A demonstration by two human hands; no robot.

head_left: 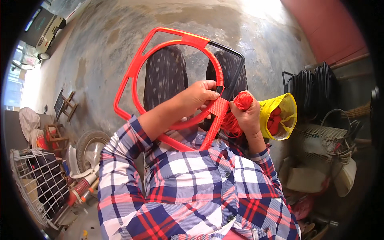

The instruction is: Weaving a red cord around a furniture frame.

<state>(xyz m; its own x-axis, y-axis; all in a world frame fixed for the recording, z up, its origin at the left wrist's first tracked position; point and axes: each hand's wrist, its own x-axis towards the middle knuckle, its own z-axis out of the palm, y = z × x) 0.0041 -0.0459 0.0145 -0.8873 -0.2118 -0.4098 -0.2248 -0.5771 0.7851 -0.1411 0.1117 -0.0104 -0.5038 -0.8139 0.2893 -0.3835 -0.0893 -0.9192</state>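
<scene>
Across my lap lies a frame (143, 69), squarish outside with a round ring inside, mostly wrapped in shiny red cord. Its far right corner shows bare black, and so does a short stretch of the ring by my fingers. My left hand (200, 96) reaches over the ring and pinches it at that black stretch. In my right hand (249, 118), fingers closed, is a bundle of red cord (243, 100), just right of the wrapped joint (219, 107). More loose red strands (231, 126) hang below it.
A yellow bag (289, 116) with red cord inside stands at my right. Beyond it are stacked black frames (314, 85) and a wire basket (322, 134). To my left are a wheel (93, 150), a white wire crate (44, 180) and a small wooden stool (69, 106) on the concrete floor.
</scene>
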